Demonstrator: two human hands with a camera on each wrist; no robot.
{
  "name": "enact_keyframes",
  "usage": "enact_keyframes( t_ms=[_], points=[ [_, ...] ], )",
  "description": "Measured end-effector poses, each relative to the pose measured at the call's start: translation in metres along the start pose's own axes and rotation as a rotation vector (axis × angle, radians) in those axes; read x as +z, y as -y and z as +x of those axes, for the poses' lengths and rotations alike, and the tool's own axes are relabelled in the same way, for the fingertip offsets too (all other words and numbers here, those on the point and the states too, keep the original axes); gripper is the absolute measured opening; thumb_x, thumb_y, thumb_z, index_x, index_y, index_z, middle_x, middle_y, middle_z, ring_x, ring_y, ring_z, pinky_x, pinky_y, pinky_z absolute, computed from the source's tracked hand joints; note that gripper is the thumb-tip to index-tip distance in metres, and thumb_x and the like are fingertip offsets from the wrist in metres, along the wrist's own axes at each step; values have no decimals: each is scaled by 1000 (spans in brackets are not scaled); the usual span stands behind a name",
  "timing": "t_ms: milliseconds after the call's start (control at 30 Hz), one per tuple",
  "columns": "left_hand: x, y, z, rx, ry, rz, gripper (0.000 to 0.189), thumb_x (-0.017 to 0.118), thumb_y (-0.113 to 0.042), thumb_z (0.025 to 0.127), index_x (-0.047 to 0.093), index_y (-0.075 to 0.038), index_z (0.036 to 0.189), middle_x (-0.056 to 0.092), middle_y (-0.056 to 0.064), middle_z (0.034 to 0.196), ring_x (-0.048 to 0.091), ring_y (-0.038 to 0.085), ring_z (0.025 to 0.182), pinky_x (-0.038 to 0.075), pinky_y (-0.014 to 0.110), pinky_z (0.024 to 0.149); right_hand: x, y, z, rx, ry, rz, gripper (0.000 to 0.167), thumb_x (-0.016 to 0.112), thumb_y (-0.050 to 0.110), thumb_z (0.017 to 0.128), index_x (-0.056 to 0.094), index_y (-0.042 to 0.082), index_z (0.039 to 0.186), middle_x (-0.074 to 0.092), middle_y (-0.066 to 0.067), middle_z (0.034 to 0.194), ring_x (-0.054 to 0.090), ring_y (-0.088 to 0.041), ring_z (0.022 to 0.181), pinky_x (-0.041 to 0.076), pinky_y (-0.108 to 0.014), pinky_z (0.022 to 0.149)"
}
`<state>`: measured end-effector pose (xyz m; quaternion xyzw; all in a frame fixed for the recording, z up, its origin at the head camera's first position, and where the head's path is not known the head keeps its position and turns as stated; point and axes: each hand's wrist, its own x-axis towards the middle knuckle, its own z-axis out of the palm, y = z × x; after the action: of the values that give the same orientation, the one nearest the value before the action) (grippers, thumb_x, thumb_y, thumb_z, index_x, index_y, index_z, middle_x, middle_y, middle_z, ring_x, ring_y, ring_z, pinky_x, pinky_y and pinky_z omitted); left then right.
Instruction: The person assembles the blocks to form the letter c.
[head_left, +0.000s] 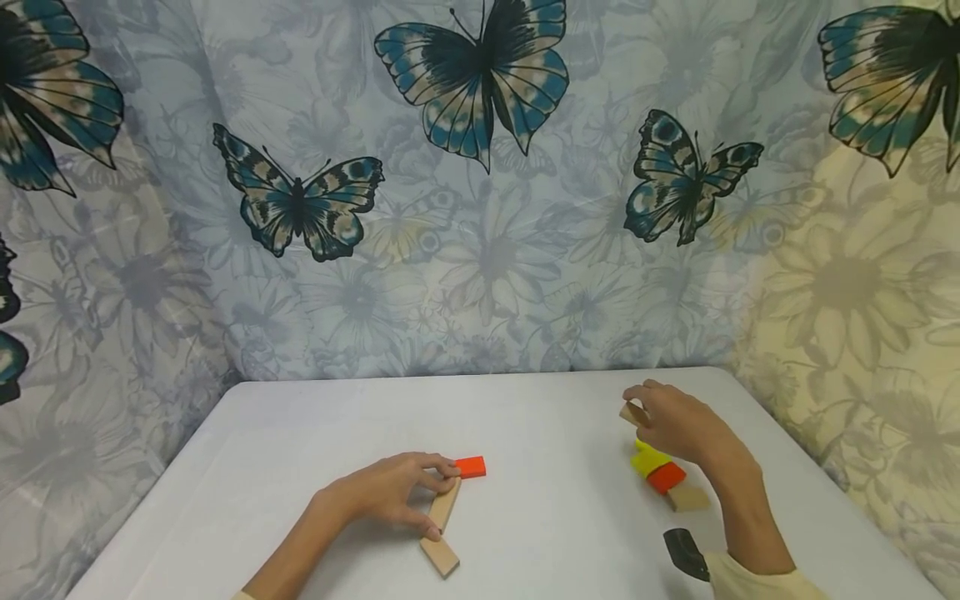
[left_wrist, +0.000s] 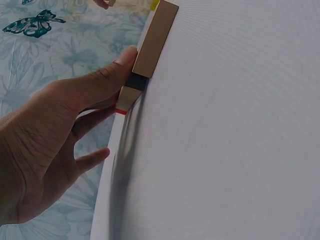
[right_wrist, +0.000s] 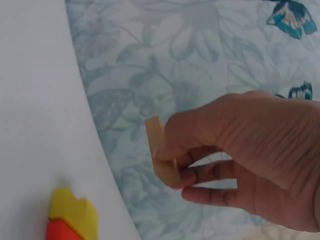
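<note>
My left hand (head_left: 397, 492) spans a long plain wooden block (head_left: 446, 505) lying on the table, thumb near its lower end and fingertips by its upper end. A red block (head_left: 471, 467) lies past the fingertips; another wooden block (head_left: 440, 557) is angled by the thumb. In the left wrist view the thumb touches the side of a wooden block (left_wrist: 157, 40). Raised near the far right of the table, my right hand (head_left: 678, 421) pinches a small wooden block (head_left: 633, 413). Its fingers partly hide the block (right_wrist: 156, 135) in the right wrist view.
Under the right hand lies a cluster of yellow blocks (head_left: 648, 460), a red block (head_left: 667, 477) and a wooden block (head_left: 687, 498). A dark curved object (head_left: 685, 554) is beside the right sleeve. Butterfly-patterned cloth (head_left: 495, 275) surrounds the white table (head_left: 547, 500).
</note>
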<state>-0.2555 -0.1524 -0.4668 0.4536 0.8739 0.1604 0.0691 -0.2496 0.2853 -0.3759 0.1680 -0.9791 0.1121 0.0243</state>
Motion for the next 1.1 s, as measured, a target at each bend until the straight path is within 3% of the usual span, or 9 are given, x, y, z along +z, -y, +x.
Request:
enact_keyframes(
  t_ms=[133,267,667,933,1100],
  points=[
    [-1,1,-2,-8,-2,3,70,82,-56,85,68,-14,140,61,-8,148,57,21,142,48,44,119,6,18,7,-81,-11,44,41,74,5,85,69,-1,126,68,-7,100,61,-20,86,62,-46,80],
    [-2,1,-3,-1,-13,10,70,81,-56,85,68,-13,139,61,-8,148,58,21,141,48,44,119,13,35,14,-157,-13,46,39,75,4,86,71,2,124,64,-1,95,56,-14,82,58,-34,74],
    [-2,2,-4,-2,0,15,70,81,-56,85,67,-14,140,60,-9,148,57,20,142,48,43,119,35,71,27,-279,35,77,40,70,-4,86,70,1,126,56,5,88,47,-7,79,45,-22,68],
    [-3,0,-2,-29,16,11,68,81,-56,86,69,-15,139,60,-10,149,56,19,143,47,44,120,56,84,36,-309,63,52,41,75,-4,88,71,3,127,66,-1,100,57,-12,88,59,-27,79],
    [-2,-1,0,-40,22,-4,68,81,-56,85,68,-16,139,59,-12,148,56,16,143,46,41,122,72,93,40,-315,74,14,39,75,-3,89,72,4,127,67,-2,101,59,-16,92,62,-32,82]
  ],
)
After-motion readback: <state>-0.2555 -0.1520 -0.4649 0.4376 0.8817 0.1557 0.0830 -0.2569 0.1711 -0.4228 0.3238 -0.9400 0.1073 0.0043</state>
